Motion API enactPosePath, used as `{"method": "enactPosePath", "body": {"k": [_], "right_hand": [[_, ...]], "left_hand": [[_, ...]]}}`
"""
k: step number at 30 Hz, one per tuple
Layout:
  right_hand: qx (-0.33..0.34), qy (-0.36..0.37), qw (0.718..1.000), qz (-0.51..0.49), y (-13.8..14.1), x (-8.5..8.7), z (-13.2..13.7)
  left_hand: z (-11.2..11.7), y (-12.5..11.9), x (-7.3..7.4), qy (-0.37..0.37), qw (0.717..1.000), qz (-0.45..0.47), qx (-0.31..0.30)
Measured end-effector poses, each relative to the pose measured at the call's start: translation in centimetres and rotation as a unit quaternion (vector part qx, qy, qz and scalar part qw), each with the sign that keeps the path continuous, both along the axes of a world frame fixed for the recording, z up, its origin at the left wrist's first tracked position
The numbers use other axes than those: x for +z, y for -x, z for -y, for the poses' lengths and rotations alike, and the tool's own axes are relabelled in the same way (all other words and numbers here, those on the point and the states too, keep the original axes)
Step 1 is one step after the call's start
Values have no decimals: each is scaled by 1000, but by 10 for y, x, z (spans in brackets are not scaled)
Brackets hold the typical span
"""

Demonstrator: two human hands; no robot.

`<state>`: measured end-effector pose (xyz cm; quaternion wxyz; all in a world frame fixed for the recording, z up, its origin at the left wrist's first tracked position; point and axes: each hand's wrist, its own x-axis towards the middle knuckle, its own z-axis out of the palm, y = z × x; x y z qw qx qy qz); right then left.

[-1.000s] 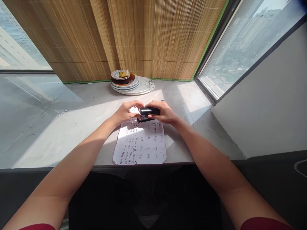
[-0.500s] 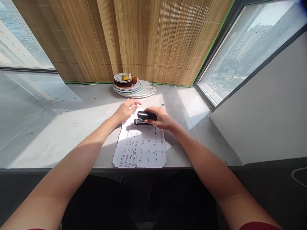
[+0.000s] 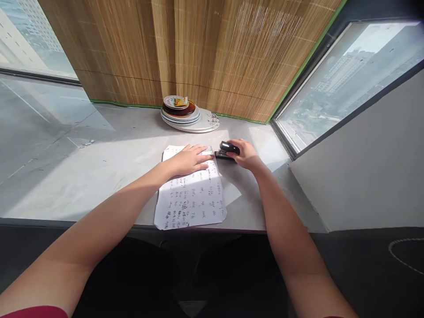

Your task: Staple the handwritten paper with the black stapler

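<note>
At 12 o'clock from your hands, a stack of plates point(image 3: 185, 117) stands at the far edge of the table point(image 3: 109, 172), against the bamboo blind point(image 3: 215, 53). A small yellow item lies on the top plate. A window point(image 3: 344, 84) runs along the 2 o'clock side. The plates are well apart from both hands.

The sheets of paper point(image 3: 192, 198) lie flat at the near edge of the table, at 6 o'clock from the plates. They are white with rows of dark handwriting. Your left hand point(image 3: 190, 161) rests palm down on their far end, with the fingers extended flat, slightly spread and holding nothing.

The stapler point(image 3: 226, 150) is black with a metal base. It sits just beside the sheets' far right corner, at 3 o'clock from your left hand. You cannot tell whether it touches the paper. Your right hand point(image 3: 247, 155) grips its rear end, with the fingers curled round the body.
</note>
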<state>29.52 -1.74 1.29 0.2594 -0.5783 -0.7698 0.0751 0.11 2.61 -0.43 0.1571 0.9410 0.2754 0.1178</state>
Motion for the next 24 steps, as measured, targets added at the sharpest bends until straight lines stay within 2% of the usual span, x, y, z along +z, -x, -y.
{"method": "enactPosePath", "body": {"k": [6, 13, 18, 24], "right_hand": [[29, 3, 1000, -2, 6, -1, 3], [81, 1, 997, -7, 24, 2, 7], [46, 6, 998, 32, 43, -1, 9], [16, -2, 998, 64, 49, -2, 11]], "left_hand": [[7, -6, 3, 29, 998, -59, -23], [8, -12, -4, 26, 998, -48, -39], [9, -17, -5, 18, 998, -50, -46], [11, -18, -5, 24, 998, -48, -27]]}}
